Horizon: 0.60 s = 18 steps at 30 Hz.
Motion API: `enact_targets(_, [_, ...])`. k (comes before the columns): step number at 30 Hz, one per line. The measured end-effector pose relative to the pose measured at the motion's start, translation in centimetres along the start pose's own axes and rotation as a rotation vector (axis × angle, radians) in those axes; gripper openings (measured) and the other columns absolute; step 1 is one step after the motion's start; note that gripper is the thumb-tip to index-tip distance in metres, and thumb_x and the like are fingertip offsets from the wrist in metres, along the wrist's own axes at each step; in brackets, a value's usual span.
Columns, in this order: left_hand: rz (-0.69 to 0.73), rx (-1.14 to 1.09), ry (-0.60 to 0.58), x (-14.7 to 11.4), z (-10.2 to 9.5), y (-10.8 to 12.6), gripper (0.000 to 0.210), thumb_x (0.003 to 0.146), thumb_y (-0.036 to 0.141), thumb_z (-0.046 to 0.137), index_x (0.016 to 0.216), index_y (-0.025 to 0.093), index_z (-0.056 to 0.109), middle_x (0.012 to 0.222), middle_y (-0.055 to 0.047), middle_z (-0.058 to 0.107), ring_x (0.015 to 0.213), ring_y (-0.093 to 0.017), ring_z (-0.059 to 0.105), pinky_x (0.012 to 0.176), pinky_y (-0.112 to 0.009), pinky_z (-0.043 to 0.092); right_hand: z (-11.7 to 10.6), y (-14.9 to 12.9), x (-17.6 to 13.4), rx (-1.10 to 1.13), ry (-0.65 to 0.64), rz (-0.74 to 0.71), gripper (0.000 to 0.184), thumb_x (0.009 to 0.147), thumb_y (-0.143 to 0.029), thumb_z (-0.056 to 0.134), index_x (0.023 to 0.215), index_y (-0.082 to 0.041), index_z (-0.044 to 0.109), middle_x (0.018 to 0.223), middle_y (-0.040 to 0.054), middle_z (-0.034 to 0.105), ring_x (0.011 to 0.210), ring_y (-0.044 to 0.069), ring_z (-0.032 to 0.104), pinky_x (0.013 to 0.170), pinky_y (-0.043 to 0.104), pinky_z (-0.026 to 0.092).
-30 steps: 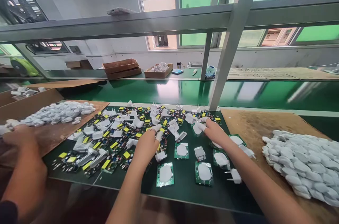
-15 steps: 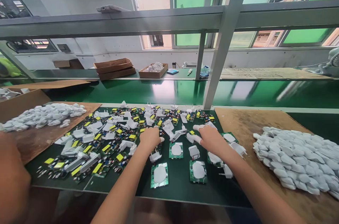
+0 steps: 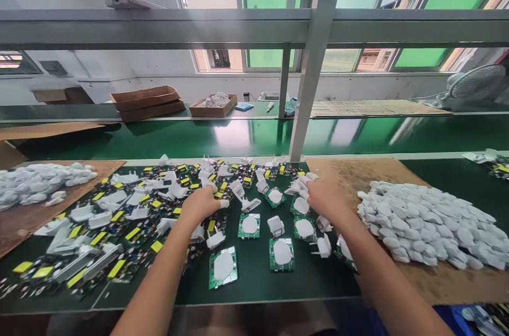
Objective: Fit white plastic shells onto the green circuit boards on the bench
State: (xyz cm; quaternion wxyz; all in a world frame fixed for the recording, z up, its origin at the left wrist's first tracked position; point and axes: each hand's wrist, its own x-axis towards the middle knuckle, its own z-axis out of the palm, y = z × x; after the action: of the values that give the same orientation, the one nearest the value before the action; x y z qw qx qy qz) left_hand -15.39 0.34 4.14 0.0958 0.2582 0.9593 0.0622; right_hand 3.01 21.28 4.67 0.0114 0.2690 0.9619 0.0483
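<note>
So, taking the slanted metal post [image 3: 310,71] as the landmark: the left hand [image 3: 199,206] is well left of its foot and on the near side of it, down in a messy heap of yellow-topped boards [image 3: 132,233] mixed with white casings [image 3: 112,199]. The fingers [image 3: 224,203] on that hand are bent, with white covers on the tips, and boards sit right below and beside them. Can't tell if they've got hold of one.

The right hand [image 3: 326,199] is on the near side of the post too, a bit right of its foot. Its bent, white-tipped fingers are right at a little clump of white pieces [image 3: 296,186] in front of the post. It's white on white, so I can't tell whether they're pinching one or just touching. A green board with a white disc [image 3: 299,205] lies just nearer than those fingertips, and another disc-topped board [image 3: 274,196] is slightly left of the post's foot, between the hands.

More boards like that sit farther forward of the post on the dark green surface [image 3: 254,289]. Right of the post, a big white pile [image 3: 433,224] covers part of a brown sheet [image 3: 338,167].
</note>
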Motion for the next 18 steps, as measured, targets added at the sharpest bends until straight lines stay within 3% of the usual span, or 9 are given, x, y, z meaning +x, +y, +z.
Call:
enact_targets(3, [0.017,-0.3,0.005,-0.3,-1.4,-1.6,0.032,0.056,0.038,0.056,0.078,0.016,0.053,0.086,-0.009,0.06,0.081,-0.024,0.055,0.066,-0.028,0.043,-0.2,5.4,0.2,-0.033,-0.061,0.223,0.029,0.077,-0.014,0.033,0.101,-0.013,0.05,0.1,0.0164,0.052,0.093,0.028,0.046,0.077,0.055,0.03])
enact_targets(6, [-0.081,-1.036,0.086,-1.3,-2.1,-2.8,0.037,0.046,0.039,0.066,0.074,0.019,0.053,0.087,-0.003,0.06,0.08,-0.022,0.055,0.064,-0.026,0.045,0.8,10.2,0.7,-0.052,-0.184,0.356,0.026,0.075,-0.012,0.037,0.093,-0.01,0.055,0.1,0.0164,0.053,0.091,0.028,0.048,0.077,0.052,0.031])
enact_targets(8, [-0.094,-1.49,0.063,-2.4,-2.1,-2.9,0.033,0.045,0.038,0.068,0.069,0.02,0.053,0.086,-0.001,0.06,0.081,-0.023,0.056,0.062,-0.028,0.047,1.8,11.8,1.0,-0.058,-0.265,0.393,0.022,0.072,-0.012,0.042,0.085,-0.011,0.059,0.099,0.0155,0.055,0.091,0.03,0.048,0.078,0.052,0.028])
enact_targets(11, [0.026,-1.936,-0.098,-4.2,-1.4,-1.8,0.027,0.051,0.033,0.067,0.071,0.02,0.056,0.091,-0.002,0.06,0.092,-0.027,0.052,0.062,-0.029,0.049,2.7,12.1,1.4,-0.069,-0.313,0.416,0.018,0.068,-0.012,0.047,0.08,-0.012,0.061,0.099,0.0154,0.055,0.095,0.033,0.046,0.08,0.054,0.023])
enact_targets(14, [0.093,-2.172,-0.245,-6.1,-0.5,0.3,0.035,0.052,0.036,0.067,0.083,0.023,0.057,0.098,-0.003,0.059,0.095,-0.03,0.05,0.06,-0.031,0.05,3.0,11.5,1.3,-0.065,-0.285,0.398,0.017,0.066,-0.006,0.047,0.074,-0.012,0.061,0.097,0.0168,0.056,0.094,0.034,0.046,0.078,0.052,0.025])
enact_targets(18, [0.023,-2.12,-0.305,-7.7,1.1,2.9,0.034,0.061,0.021,0.061,0.094,0.019,0.054,0.098,-0.008,0.058,0.09,-0.029,0.053,0.059,-0.028,0.05,3.2,11.5,1.3,-0.005,-0.192,0.325,0.018,0.065,-0.002,0.043,0.06,-0.014,0.056,0.087,0.0181,0.058,0.088,0.034,0.049,0.075,0.052,0.025])
